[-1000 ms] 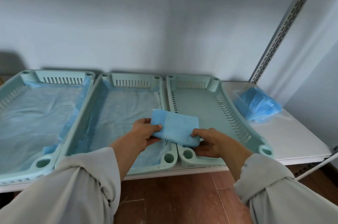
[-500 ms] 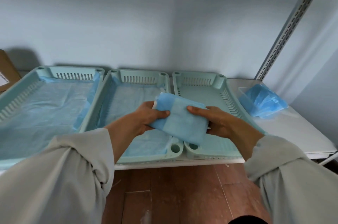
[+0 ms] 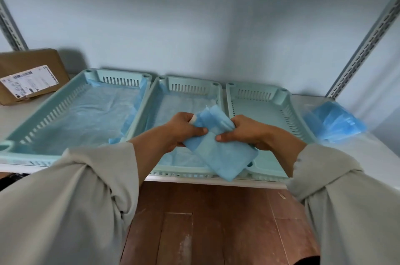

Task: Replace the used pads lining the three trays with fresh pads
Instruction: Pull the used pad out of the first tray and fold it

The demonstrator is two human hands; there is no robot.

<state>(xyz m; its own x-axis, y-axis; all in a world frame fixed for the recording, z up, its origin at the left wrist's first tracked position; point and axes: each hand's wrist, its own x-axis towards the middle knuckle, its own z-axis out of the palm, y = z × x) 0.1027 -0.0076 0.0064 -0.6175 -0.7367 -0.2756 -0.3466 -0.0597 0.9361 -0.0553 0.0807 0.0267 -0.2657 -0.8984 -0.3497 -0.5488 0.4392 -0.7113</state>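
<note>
A white shelf [image 3: 368, 156] against a pale wall carries three mint trays side by side. The left tray [image 3: 65, 113] and middle tray [image 3: 186, 89] are lined with pads; the right tray [image 3: 259, 111] is bare. Above the middle and right trays, the left hand [image 3: 181, 130] and right hand [image 3: 244, 132] both grip a folded blue pad [image 3: 225, 156].

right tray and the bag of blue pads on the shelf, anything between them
Nothing: in the head view only bare white shelf separates the unlined right tray from the bag of blue pads.
</note>
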